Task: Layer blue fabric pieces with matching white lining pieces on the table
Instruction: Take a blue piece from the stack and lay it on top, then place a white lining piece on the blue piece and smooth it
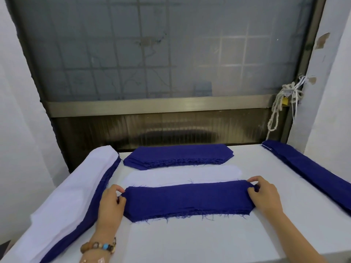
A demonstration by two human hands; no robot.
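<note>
A stack of blue fabric pieces (188, 199) with frayed edges lies in front of me on the white table (218, 240). My left hand (111, 203) pinches its left end between thumb and fingers. My right hand (264, 194) pinches its right end the same way. Just behind it lies a white lining piece (182, 174) of like shape, flat on the table. Farther back sits a second stack of blue pieces (177, 155).
A long pile of white lining over blue fabric (76, 190) runs along the table's left edge. Another long blue stack (311, 168) lies along the right edge. A dark window frame (155, 106) and a knotted white rope (279, 107) stand behind the table.
</note>
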